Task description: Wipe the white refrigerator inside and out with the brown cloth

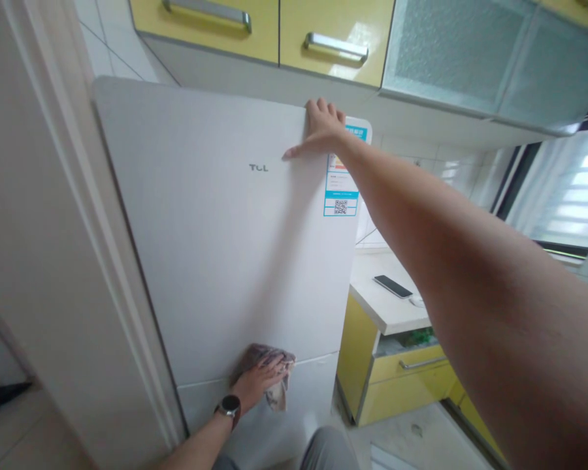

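Observation:
A white refrigerator (215, 248) with a TCL logo stands before me. My left hand (262, 375), a watch on its wrist, presses a patterned brownish cloth (277, 391) against the front near the seam between the upper and lower doors. Part of the cloth hangs below the fingers. My right hand (323, 127) rests on the top edge near the right corner, fingers over the edge and thumb spread apart on the front. Beside that hand, a blue-and-white label (342, 189) is stuck on the door, partly covered by my forearm.
Yellow cabinets (336, 23) hang just above the refrigerator. At right, a phone (392, 286) lies on a white counter (372, 307) over a yellow drawer (406, 385). A door frame (102, 281) borders the left side. My knee (328, 450) is close to the lower door.

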The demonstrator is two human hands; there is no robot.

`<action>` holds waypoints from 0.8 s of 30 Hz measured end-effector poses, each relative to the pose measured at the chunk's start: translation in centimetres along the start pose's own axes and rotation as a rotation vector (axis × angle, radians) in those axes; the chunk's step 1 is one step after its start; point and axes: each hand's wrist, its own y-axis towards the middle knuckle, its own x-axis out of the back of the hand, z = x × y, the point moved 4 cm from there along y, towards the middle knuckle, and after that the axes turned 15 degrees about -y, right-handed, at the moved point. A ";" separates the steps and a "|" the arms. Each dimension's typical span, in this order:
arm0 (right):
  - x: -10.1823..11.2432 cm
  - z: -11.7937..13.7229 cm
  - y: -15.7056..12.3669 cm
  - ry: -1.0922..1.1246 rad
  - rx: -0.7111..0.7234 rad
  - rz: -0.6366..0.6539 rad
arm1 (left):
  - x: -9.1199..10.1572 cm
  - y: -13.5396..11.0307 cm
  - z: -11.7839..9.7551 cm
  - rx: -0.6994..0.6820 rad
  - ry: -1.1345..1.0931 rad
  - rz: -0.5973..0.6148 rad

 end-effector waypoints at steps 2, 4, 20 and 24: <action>-0.1 -0.1 0.0 -0.003 0.008 -0.010 | 0.8 1.2 -0.2 -0.011 0.004 -0.028; -0.2 -0.2 0.1 -0.010 0.009 -0.008 | 4.0 3.7 -0.7 -0.027 0.023 -0.067; 0.2 -3.2 2.4 0.262 0.098 0.136 | 52.8 20.5 0.0 0.322 0.223 -0.864; 0.4 -5.8 1.4 0.075 0.000 0.141 | 56.4 20.3 1.1 0.378 0.225 -0.998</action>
